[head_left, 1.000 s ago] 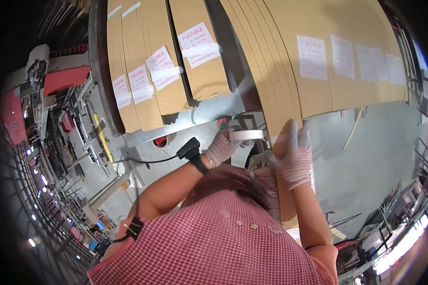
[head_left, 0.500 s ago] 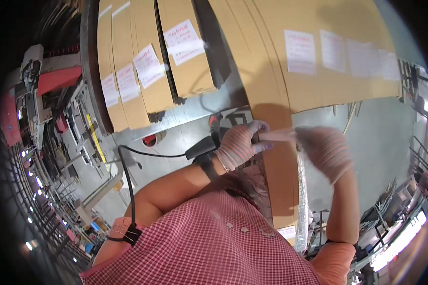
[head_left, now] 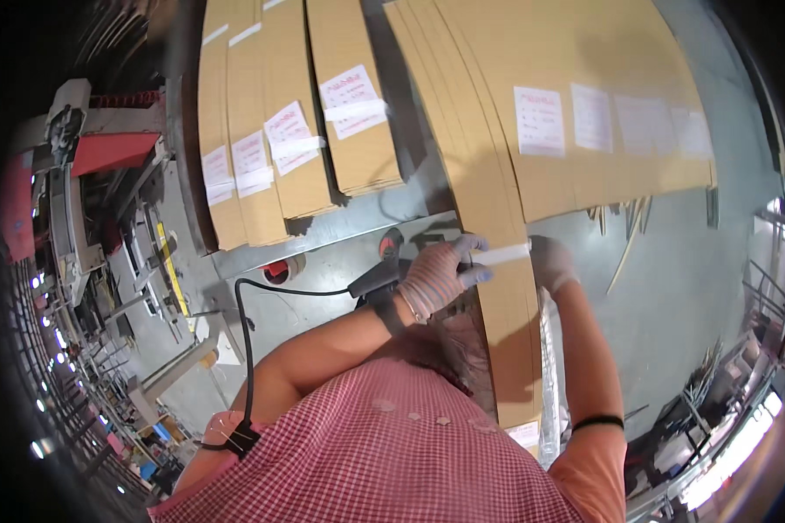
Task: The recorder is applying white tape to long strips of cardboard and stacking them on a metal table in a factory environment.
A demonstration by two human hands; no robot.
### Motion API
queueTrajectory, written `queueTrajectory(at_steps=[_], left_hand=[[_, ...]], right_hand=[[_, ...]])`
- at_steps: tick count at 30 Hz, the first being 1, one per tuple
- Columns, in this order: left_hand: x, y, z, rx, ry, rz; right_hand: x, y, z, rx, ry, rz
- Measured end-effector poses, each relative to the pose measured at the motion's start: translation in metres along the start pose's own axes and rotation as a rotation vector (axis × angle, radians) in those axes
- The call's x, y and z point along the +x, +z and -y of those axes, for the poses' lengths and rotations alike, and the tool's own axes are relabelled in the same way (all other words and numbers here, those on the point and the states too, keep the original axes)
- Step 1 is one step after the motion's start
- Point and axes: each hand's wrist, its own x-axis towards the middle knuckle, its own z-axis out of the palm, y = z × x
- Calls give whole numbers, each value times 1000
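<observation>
A long narrow cardboard carton (head_left: 512, 322) runs toward my body. Across its top lies a strip of white tape (head_left: 504, 254). My left hand (head_left: 436, 281), in a striped knit glove, is at the carton's left edge, its thumb and fingers closed about the left end of the tape. My right hand (head_left: 552, 264), gloved too, is against the carton's right side by the tape's other end. It is smeared by motion and its fingers are hard to make out. A black device with a cable (head_left: 379, 277) is strapped to my left wrist.
Several labelled cartons (head_left: 349, 166) lie on a metal table at the far left. More cartons (head_left: 615, 187) with paper labels (head_left: 539, 122) sit side by side at the far right. A red-and-white round container (head_left: 279, 271) stands below the table edge. Machinery (head_left: 70, 174) is at the left.
The tape, stretched between my hands before, now lies across the carton. My right hand has moved left and down to the carton's side. My left hand has shifted slightly toward me.
</observation>
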Motion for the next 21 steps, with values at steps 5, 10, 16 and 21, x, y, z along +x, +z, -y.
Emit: queueTrajectory(at_steps=[5, 10, 16, 21], left_hand=[[20, -24, 1, -279, -201, -314], [1, 23, 33, -138, -263, -197], [-84, 67, 34, -266, -121, 197], [19, 27, 9, -644, -218, -11]], right_hand=[[-84, -47, 71, 537, -55, -208], [-126, -28, 59, 253, -170, -232], [-154, -54, 19, 267, -83, 124], [-76, -51, 55, 696, 17, 141]])
